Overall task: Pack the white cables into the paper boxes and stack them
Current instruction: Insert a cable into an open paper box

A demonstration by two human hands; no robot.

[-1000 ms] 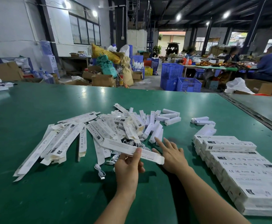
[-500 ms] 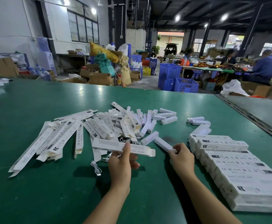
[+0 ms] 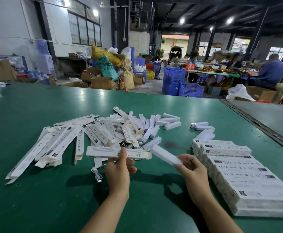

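White slim bar pinched in right hand, long white paper box gripped in left hand, so I'd aim it square at the flap end, then slide.

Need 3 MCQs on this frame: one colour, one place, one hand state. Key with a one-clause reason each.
1. What colour is the table top?
A) green
B) grey
C) brown

2. Where is the stack of closed boxes?
A) at the left edge
B) on the floor
C) to the right of the right hand

3. What is the left hand doing?
A) lying flat, empty
B) holding a paper box
C) curled, empty

Key:
1 A: the surface around the boxes is green.
2 C: the stack lies right of that hand, which holds a white bar.
3 B: its thumb sits on top of the box and its fingers show beneath.
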